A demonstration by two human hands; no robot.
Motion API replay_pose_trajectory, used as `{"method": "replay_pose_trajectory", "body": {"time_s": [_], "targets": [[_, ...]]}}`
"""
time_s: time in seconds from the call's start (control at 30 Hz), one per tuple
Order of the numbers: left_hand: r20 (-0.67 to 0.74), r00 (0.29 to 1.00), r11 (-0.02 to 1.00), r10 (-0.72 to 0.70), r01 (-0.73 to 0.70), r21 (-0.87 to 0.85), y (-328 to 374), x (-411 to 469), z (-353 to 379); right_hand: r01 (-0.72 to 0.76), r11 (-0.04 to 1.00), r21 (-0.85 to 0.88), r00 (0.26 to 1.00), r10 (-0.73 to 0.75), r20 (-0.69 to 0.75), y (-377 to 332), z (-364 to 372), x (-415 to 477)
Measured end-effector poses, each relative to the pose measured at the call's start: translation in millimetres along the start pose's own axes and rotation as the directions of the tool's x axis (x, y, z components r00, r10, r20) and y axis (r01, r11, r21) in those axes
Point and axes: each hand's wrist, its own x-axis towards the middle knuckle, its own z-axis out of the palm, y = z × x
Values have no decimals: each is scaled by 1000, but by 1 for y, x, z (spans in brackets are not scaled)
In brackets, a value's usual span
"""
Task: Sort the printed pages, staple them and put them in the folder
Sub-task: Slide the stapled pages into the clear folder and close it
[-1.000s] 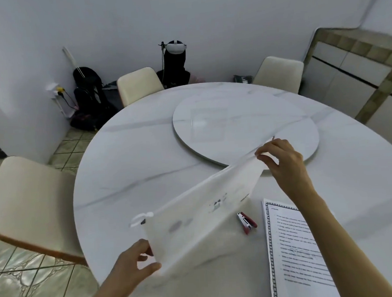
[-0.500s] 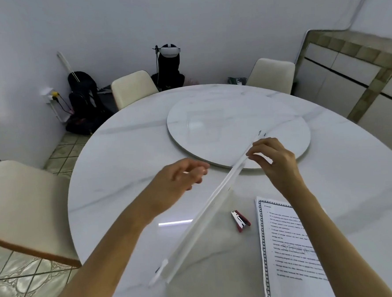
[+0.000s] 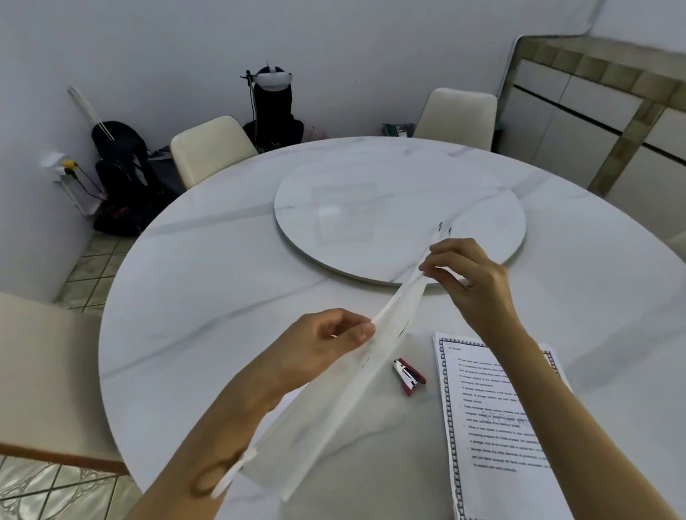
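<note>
The translucent folder hangs edge-on over the surface, just left of the stapler; left grip and right grip each pinch its top edge; the printed pages lie just right of the stapler; drawing the lips well apart first should ease insertion.

left hand, right hand: pinch grips

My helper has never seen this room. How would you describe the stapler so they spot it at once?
Find the round white marble table. On its near side a small stapler lies between the held folder and the printed pages. It alone is dark red.
</note>
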Motion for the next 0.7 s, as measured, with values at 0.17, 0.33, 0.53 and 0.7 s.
{"method": "replay_pose_trajectory", "body": {"time_s": [0.17,0.33,0.53,0.7], "targets": [[26,1000,999,-15,16,-43,1,-1,-1,10,1000,-22,999,-10,-32,3,-2,-4],[-113,994,999,11,-6,39,8,-7,-1,-30,999,-28,999,28,-43,4,-4,-10],[-199,975,945,100,-30,326,8,-28,4,-98,995,4,995,98,-22,0,-7,-15],[-370,913,936,173,-36,350,4,-32,-2,-390,872,295,920,362,147,-20,-34,-17]]}}
